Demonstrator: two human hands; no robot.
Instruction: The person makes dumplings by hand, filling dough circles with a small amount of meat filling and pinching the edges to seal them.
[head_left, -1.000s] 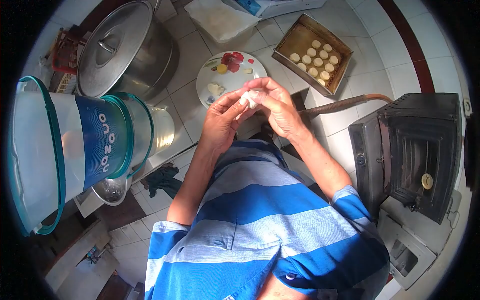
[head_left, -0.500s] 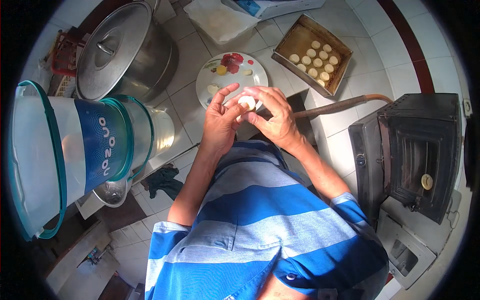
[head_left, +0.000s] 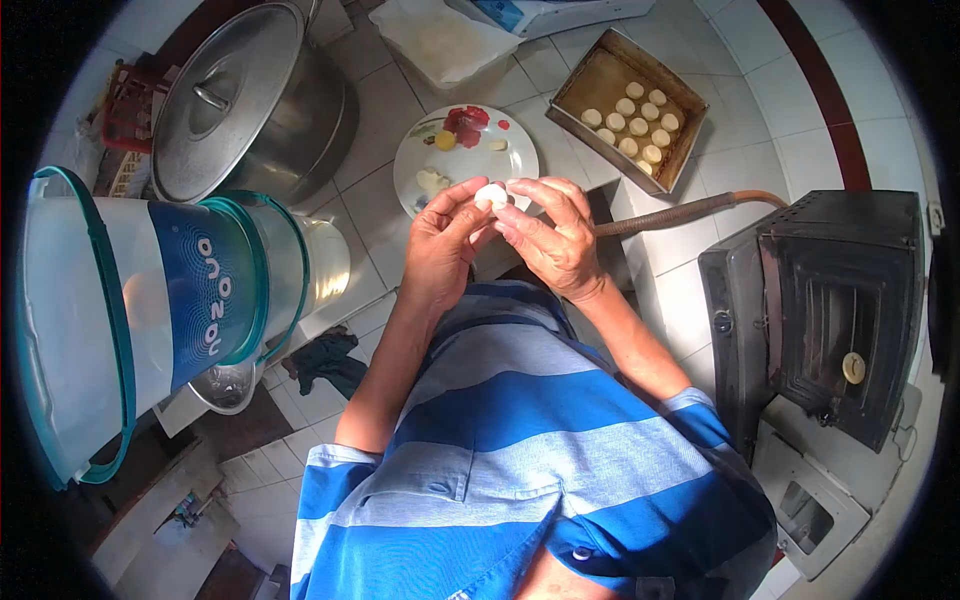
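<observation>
A small pale dough piece (head_left: 491, 196) is pinched between the fingertips of both hands, above the near edge of a floral plate (head_left: 520, 160). My left hand (head_left: 442, 232) grips it from the left with thumb and fingers. From the right, my right hand (head_left: 553, 232) holds it with thumb and index finger. On the plate lie a yellow lump (head_left: 444, 140), a whitish lump (head_left: 431, 182) and a small pale piece (head_left: 498, 145). Farther right, a metal baking tin (head_left: 590, 82) holds several round pale dough discs (head_left: 638, 126).
A large lidded pot (head_left: 235, 100) stands at the left, behind a clear bucket (head_left: 140, 300) with teal handles. A white sheet (head_left: 440, 45) lies at the back. On the right is a dark oven (head_left: 850, 290) with a hose (head_left: 680, 210) behind it.
The dough piece has turned in my fingers and sits slightly higher. My right hand's fingers have shifted their hold, with the thumb now nearer the piece.
</observation>
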